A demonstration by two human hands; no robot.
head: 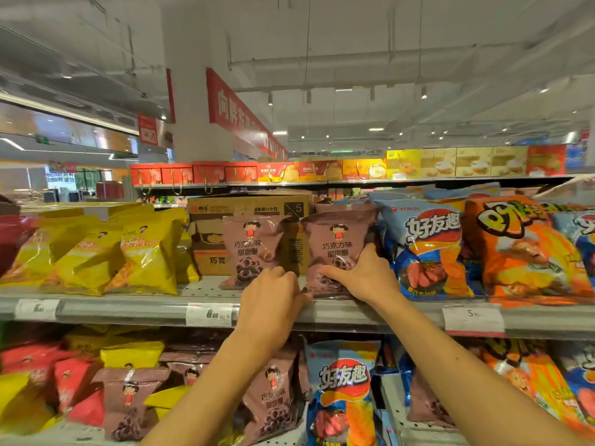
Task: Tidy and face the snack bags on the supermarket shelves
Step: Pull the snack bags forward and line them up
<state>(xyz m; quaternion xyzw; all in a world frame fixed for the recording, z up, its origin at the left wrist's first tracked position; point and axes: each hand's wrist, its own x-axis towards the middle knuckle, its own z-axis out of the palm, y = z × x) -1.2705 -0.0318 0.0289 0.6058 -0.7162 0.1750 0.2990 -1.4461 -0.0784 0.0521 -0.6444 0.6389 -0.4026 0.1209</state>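
Two mauve chocolate-ring snack bags stand upright on the upper shelf (128, 309). The left mauve bag (249, 246) has its front showing. My left hand (273, 297) is at its lower right corner, fingers curled against the bag's bottom. The right mauve bag (336, 243) stands at the head of a row of like bags. My right hand (360, 273) lies over its lower front, thumb on the face and fingers wrapped round its right edge. A cardboard carton (209, 226) stands behind both bags.
Yellow bags (141, 252) lean to the left on the same shelf. Blue bags (425, 246) and orange bags (521, 249) fill the right. The lower shelf holds jumbled red, yellow, mauve bags (128, 394) and a blue bag (344, 387). Price tags (209, 314) line the rail.
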